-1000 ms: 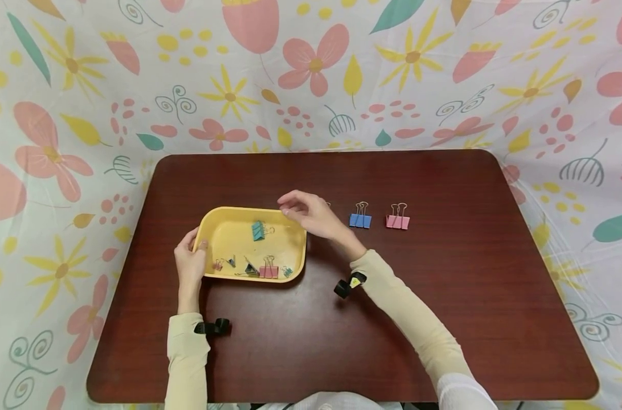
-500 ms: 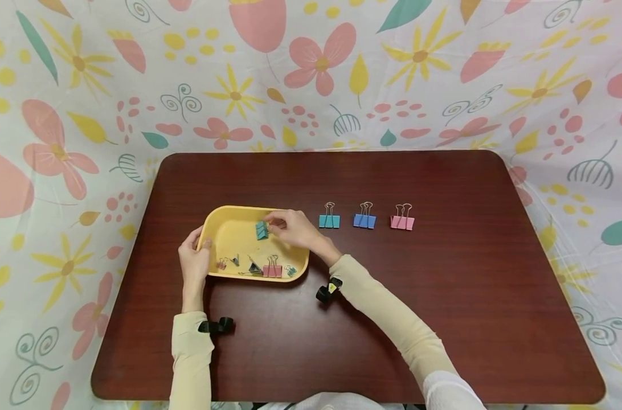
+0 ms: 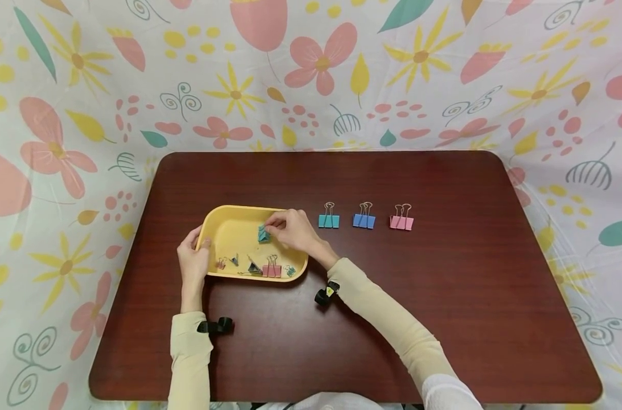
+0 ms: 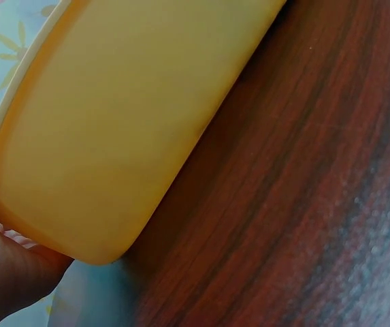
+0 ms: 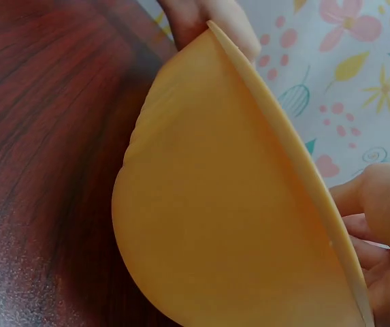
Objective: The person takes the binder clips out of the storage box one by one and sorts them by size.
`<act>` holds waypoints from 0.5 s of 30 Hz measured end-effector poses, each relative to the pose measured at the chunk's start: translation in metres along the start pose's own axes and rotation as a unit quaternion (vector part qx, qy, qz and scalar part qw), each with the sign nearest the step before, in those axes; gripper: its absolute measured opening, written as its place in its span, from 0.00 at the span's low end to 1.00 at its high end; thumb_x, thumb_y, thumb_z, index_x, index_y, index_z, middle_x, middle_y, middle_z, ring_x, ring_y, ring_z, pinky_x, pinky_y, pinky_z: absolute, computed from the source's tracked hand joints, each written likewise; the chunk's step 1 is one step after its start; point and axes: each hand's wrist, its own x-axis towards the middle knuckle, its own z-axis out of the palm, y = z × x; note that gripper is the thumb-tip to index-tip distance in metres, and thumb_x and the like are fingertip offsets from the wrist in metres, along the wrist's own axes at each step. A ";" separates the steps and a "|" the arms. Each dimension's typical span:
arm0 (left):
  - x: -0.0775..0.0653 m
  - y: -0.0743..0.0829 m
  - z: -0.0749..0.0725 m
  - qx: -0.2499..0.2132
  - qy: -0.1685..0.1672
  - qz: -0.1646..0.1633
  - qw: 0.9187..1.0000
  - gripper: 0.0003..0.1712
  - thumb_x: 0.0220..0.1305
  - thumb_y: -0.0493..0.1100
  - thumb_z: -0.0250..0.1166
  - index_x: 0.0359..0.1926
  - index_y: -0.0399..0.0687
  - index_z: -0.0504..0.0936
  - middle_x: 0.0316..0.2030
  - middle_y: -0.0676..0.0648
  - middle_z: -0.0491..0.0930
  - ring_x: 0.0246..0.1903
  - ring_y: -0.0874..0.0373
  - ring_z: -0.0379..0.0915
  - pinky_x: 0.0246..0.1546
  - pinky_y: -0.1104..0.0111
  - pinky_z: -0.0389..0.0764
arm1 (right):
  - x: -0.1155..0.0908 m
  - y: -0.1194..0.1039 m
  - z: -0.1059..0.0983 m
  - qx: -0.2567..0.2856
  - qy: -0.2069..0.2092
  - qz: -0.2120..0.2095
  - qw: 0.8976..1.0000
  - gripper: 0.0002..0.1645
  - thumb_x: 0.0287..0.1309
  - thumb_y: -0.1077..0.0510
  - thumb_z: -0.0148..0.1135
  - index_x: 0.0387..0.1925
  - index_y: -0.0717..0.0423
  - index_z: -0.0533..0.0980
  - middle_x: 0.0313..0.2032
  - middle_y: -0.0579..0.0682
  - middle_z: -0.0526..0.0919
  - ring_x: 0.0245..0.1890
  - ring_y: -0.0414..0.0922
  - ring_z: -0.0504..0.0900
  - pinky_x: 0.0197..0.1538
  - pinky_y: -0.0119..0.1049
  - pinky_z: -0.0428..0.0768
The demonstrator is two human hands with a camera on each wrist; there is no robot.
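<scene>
A yellow tray (image 3: 234,230) stands on the left half of the table. My left hand (image 3: 193,259) grips its left end, the thumb over the rim. Inside the tray, my right hand (image 3: 295,230) pinches a teal binder clip (image 3: 262,234) between thumb and fingers. Along the near wall lie a pink binder clip (image 3: 271,270), a dark binder clip (image 3: 253,267), and small teal (image 3: 290,270), pink (image 3: 221,263) and blue (image 3: 234,259) clips. In the right wrist view the tray's wall hides the pinched clip and the right fingertips.
Right of the tray, a teal binder clip (image 3: 328,221), a blue one (image 3: 364,221) and a pink one (image 3: 401,222) stand in a row on the dark wooden table (image 3: 444,313). A flower-print cloth (image 3: 311,102) hangs behind the table's far edge.
My right hand has come down and left into the tray, from above its right rim, and taken hold of the teal clip, which has turned slightly. The left hand keeps its grip.
</scene>
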 end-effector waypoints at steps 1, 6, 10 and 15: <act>0.000 0.000 0.000 -0.001 0.000 -0.001 1.000 0.20 0.61 0.33 0.55 0.54 0.50 0.77 0.48 0.42 0.80 0.39 0.51 0.77 0.31 0.74 0.79 | 0.000 0.001 0.000 0.001 -0.001 0.000 1.000 0.05 0.53 0.53 0.64 0.31 0.46 0.83 0.26 0.38 0.84 0.25 0.32 0.79 0.31 0.23 0.76; 0.000 0.000 0.000 0.004 -0.002 -0.001 1.000 0.20 0.61 0.33 0.55 0.55 0.49 0.76 0.49 0.42 0.79 0.41 0.51 0.77 0.32 0.74 0.79 | -0.001 0.002 0.001 -0.002 -0.007 -0.005 1.000 0.03 0.52 0.52 0.64 0.28 0.44 0.82 0.24 0.37 0.83 0.23 0.32 0.79 0.30 0.24 0.76; 0.000 0.001 0.001 0.004 -0.001 0.003 1.000 0.20 0.61 0.34 0.55 0.55 0.50 0.76 0.49 0.42 0.79 0.41 0.51 0.77 0.32 0.74 0.79 | -0.001 0.002 0.001 -0.002 -0.007 -0.008 1.000 0.02 0.50 0.53 0.66 0.25 0.45 0.81 0.23 0.37 0.82 0.23 0.31 0.78 0.29 0.24 0.75; -0.001 0.002 0.001 0.002 0.001 0.009 1.000 0.20 0.61 0.33 0.55 0.54 0.49 0.77 0.49 0.41 0.79 0.39 0.53 0.77 0.31 0.75 0.78 | -0.003 0.002 0.001 0.022 0.001 -0.017 1.000 0.04 0.48 0.54 0.67 0.24 0.46 0.79 0.22 0.38 0.80 0.23 0.32 0.77 0.29 0.24 0.76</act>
